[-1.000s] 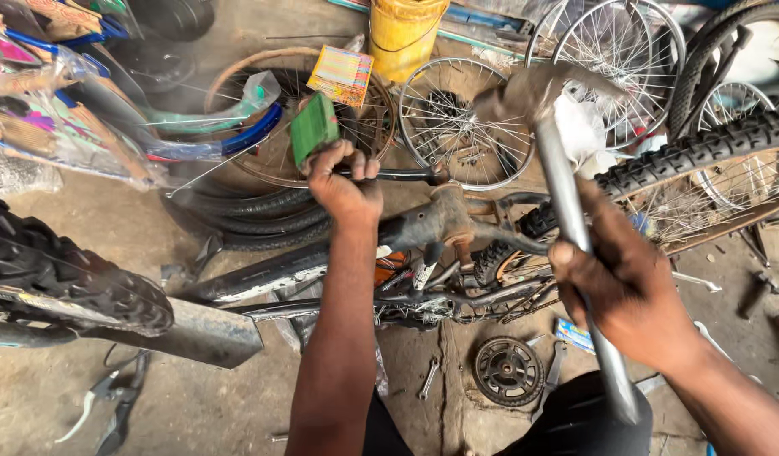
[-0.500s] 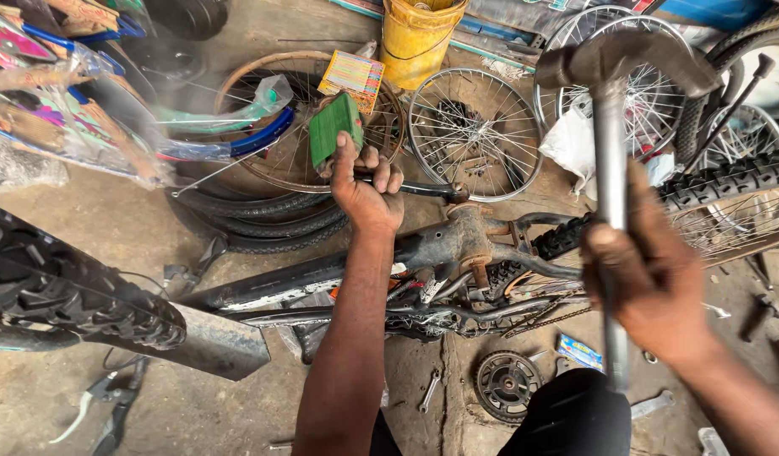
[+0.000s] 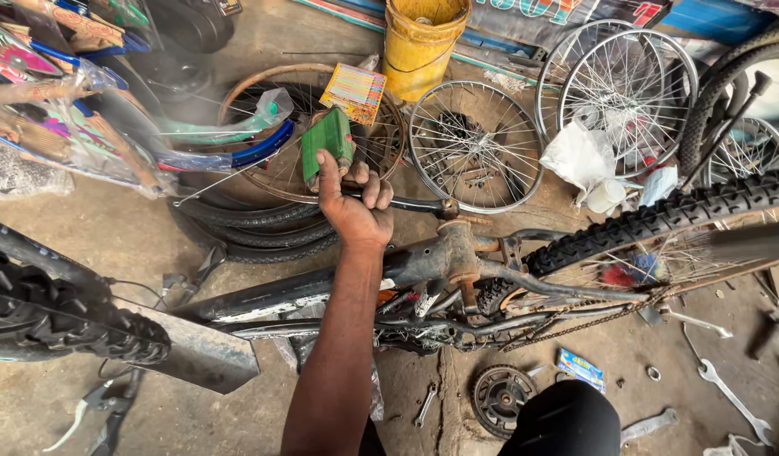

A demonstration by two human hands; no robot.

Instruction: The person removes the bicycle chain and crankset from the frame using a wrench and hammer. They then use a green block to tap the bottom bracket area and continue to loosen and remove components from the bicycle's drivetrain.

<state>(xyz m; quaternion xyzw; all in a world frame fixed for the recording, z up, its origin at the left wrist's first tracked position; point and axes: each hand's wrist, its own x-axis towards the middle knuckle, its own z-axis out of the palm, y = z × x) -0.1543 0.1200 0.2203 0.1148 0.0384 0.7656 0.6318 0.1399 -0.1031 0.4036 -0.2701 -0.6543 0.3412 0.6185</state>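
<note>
Drift (image 3: 406, 203) held clenched in left hand (image 3: 353, 207), tip set against rusty bottom bracket shell (image 3: 459, 251) of upturned bike frame (image 3: 322, 287). Right hand out of view, grip unknown. Looks like mid knock-out; next blow needs the rod kept square on the shell.

Left hand (image 3: 353, 207): arm extended forward, fingers curled closed around dark rod (image 3: 415, 203), just above bicycle frame (image 3: 406, 266) | Right hand: out of view.

The left hand (image 3: 353, 207) grips a rod (image 3: 410, 203) above the bicycle frame (image 3: 440, 262). Behind it lie spoked wheels (image 3: 476, 143) and a bucket (image 3: 423, 38); a sprocket (image 3: 501, 397) and wrenches (image 3: 727, 393) lie on the floor (image 3: 111, 245) in front.
</note>
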